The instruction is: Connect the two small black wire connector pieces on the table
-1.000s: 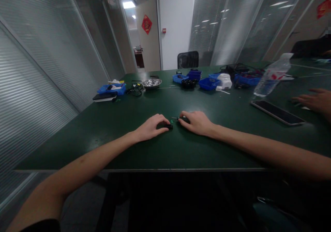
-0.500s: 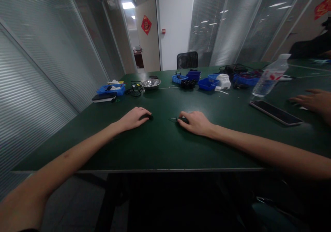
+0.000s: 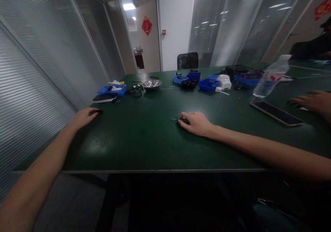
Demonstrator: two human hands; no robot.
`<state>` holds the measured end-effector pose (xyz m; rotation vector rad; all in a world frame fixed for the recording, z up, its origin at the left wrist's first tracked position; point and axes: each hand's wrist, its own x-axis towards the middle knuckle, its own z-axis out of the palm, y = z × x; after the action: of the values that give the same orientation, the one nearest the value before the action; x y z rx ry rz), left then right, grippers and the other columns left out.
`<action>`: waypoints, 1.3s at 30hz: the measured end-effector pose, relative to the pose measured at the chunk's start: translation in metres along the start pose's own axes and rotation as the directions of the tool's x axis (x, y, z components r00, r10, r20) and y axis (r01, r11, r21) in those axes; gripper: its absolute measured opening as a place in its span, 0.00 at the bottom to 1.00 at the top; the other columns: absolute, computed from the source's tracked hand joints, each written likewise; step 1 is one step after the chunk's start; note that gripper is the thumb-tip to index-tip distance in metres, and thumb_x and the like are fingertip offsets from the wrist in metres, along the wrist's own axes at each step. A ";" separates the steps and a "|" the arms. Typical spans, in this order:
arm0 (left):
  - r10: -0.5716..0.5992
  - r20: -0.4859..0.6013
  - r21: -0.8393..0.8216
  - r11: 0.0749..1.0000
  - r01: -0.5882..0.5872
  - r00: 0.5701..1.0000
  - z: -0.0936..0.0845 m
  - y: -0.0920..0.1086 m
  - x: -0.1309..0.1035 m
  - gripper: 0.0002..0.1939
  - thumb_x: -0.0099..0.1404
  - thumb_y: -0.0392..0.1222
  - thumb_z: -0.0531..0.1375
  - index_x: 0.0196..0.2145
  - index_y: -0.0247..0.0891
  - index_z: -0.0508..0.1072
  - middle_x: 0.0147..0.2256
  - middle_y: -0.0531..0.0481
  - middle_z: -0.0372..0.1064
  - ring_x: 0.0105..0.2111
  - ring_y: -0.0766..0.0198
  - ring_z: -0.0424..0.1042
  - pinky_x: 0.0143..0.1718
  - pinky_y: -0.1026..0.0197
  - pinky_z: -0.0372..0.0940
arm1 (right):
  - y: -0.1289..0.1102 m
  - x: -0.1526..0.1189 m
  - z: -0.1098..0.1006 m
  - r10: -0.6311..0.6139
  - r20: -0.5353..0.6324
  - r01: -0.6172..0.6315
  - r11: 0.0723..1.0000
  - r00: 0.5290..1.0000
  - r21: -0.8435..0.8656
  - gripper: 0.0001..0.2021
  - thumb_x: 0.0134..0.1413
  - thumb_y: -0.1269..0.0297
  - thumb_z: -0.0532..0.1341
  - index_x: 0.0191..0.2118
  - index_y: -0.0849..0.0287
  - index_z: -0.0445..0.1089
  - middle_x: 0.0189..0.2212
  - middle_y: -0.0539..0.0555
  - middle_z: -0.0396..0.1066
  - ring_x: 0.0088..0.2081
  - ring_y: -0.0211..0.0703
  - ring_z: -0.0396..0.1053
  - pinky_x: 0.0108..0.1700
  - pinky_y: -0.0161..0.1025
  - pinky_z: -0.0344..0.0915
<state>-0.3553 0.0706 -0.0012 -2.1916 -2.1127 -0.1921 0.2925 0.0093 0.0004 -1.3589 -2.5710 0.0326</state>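
At the far left of the green desk [image 3: 144, 145], the left hand [image 3: 84, 117] lies palm down near the left edge, its fingers curled loosely over a small black part [image 3: 99, 111] that pokes out past the fingertips; the grip looks closed around it, with the part resting on the desk surface. Just beyond that hand lie a dark phone [image 3: 104, 97] and a blue tray [image 3: 111, 88] with white bits in it. Farther right along the far side sit a tangle of black cable [image 3: 134, 89] and a shiny metal bowl [image 3: 152, 83], then a cluster of blue bins [image 3: 199, 80] and a white container [image 3: 224, 81].

In the middle of the desk, well apart from the left hand, the right hand [image 3: 196, 123] rests knuckles up, fingers bent over a second small black piece [image 3: 183, 120] pressed against the surface; a thin pin [image 3: 173, 119] sticks out to its left. That grip is closed on the piece.

To the right lie a plastic water bottle [image 3: 271, 76] tipped on its side and a flat smartphone [image 3: 276, 113]. At the right edge another person's hand [image 3: 312, 101] rests on the desk.
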 end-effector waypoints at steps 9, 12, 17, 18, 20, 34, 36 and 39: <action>-0.062 -0.008 0.050 0.997 0.062 0.998 -0.007 0.014 -0.004 0.28 0.75 0.48 0.53 0.61 0.25 0.76 0.58 0.35 0.74 0.55 0.49 0.72 0.58 0.55 0.64 | 0.000 -0.001 -0.002 0.005 0.023 -0.005 1.000 1.000 0.005 0.22 0.74 0.46 0.51 0.55 0.56 0.73 0.31 0.54 0.76 0.30 0.45 0.70 0.34 0.40 0.57; -0.075 -0.044 0.021 0.997 0.076 0.996 -0.007 0.017 -0.007 0.25 0.73 0.47 0.55 0.58 0.27 0.78 0.55 0.38 0.76 0.52 0.51 0.73 0.55 0.57 0.65 | 0.000 -0.001 -0.002 0.003 0.029 -0.004 1.000 1.000 0.020 0.22 0.74 0.46 0.51 0.55 0.56 0.73 0.30 0.53 0.76 0.29 0.44 0.70 0.34 0.40 0.57; -0.099 -0.029 -0.026 0.995 0.098 0.995 -0.005 0.013 -0.005 0.25 0.72 0.45 0.57 0.60 0.26 0.76 0.57 0.38 0.75 0.52 0.52 0.73 0.55 0.58 0.64 | 0.002 -0.001 0.000 -0.001 0.005 0.001 1.000 1.000 -0.008 0.22 0.74 0.46 0.51 0.54 0.56 0.73 0.30 0.54 0.76 0.29 0.45 0.70 0.33 0.40 0.55; -0.094 -0.021 -0.030 0.995 0.094 0.995 -0.003 0.012 -0.004 0.26 0.72 0.44 0.57 0.60 0.25 0.76 0.58 0.38 0.74 0.52 0.52 0.73 0.56 0.58 0.64 | 0.002 -0.001 0.001 0.001 0.003 -0.001 1.000 1.000 -0.015 0.22 0.74 0.46 0.51 0.53 0.56 0.73 0.30 0.54 0.76 0.29 0.46 0.70 0.33 0.40 0.55; -0.079 -0.017 -0.027 0.997 0.079 0.997 -0.001 0.008 -0.002 0.26 0.73 0.43 0.56 0.62 0.25 0.75 0.58 0.37 0.74 0.52 0.53 0.73 0.56 0.58 0.64 | 0.003 0.000 0.001 0.004 0.003 -0.004 1.000 1.000 -0.026 0.22 0.74 0.45 0.51 0.53 0.55 0.73 0.30 0.54 0.76 0.29 0.46 0.70 0.33 0.40 0.55; -0.101 -0.073 -0.092 0.991 0.094 0.992 0.000 0.010 -0.001 0.27 0.70 0.38 0.59 0.65 0.25 0.71 0.60 0.38 0.72 0.51 0.55 0.74 0.58 0.58 0.65 | 0.000 -0.001 -0.003 0.012 0.035 -0.013 1.000 0.999 0.017 0.21 0.74 0.47 0.52 0.55 0.56 0.73 0.31 0.54 0.77 0.30 0.44 0.70 0.35 0.39 0.58; -0.114 -0.069 -0.091 0.990 0.107 0.991 -0.001 0.011 -0.002 0.28 0.70 0.37 0.59 0.65 0.26 0.71 0.60 0.39 0.72 0.51 0.55 0.74 0.57 0.57 0.65 | 0.001 -0.001 -0.003 0.013 0.041 -0.014 1.000 0.999 0.024 0.21 0.74 0.47 0.53 0.55 0.56 0.73 0.31 0.54 0.77 0.30 0.44 0.71 0.35 0.39 0.58; -0.114 -0.075 -0.056 0.992 0.110 0.991 -0.003 0.012 -0.002 0.27 0.69 0.36 0.58 0.64 0.27 0.73 0.59 0.38 0.72 0.53 0.53 0.73 0.57 0.57 0.65 | 0.001 -0.001 -0.003 0.008 0.038 -0.009 0.999 0.999 0.039 0.22 0.74 0.46 0.52 0.55 0.57 0.73 0.31 0.54 0.76 0.30 0.44 0.70 0.34 0.39 0.58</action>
<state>-0.3439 0.0678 0.0014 -2.0574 -2.2132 -0.3378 0.2943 0.0090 0.0027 -1.3677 -2.5817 0.1114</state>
